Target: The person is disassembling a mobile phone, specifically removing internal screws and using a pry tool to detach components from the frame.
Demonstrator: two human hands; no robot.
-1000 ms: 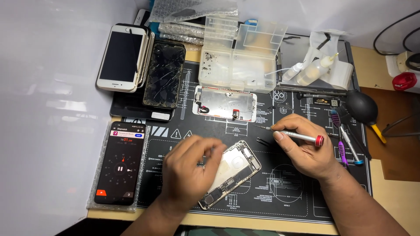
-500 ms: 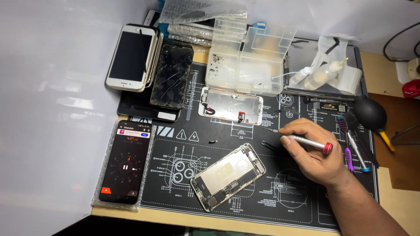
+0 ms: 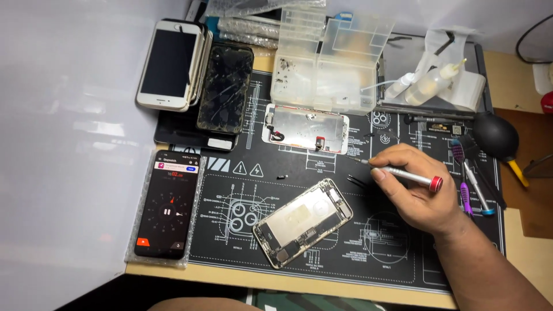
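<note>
An opened phone body (image 3: 302, 229) with its insides showing lies tilted on the black repair mat (image 3: 242, 190). Just to its right my right hand (image 3: 417, 193) grips a silver screwdriver with a red end cap (image 3: 410, 176), tip pointing up and left over the mat. Black tweezers (image 3: 360, 181) lie beside the fingers. A detached screen panel (image 3: 306, 128) lies face down farther back. My left hand is out of view.
A phone showing a stopwatch (image 3: 167, 208) lies at the mat's left edge. Stacked phones (image 3: 173, 63) and a cracked one (image 3: 226, 87) sit back left. Clear parts boxes (image 3: 328, 69), glue bottles (image 3: 426, 83), a black air blower (image 3: 495, 135) and tools (image 3: 469, 181) stand right.
My left hand has lifted off the opened phone body and left the view. The right hand still holds the screwdriver in much the same spot. The camera has shifted a little.
</note>
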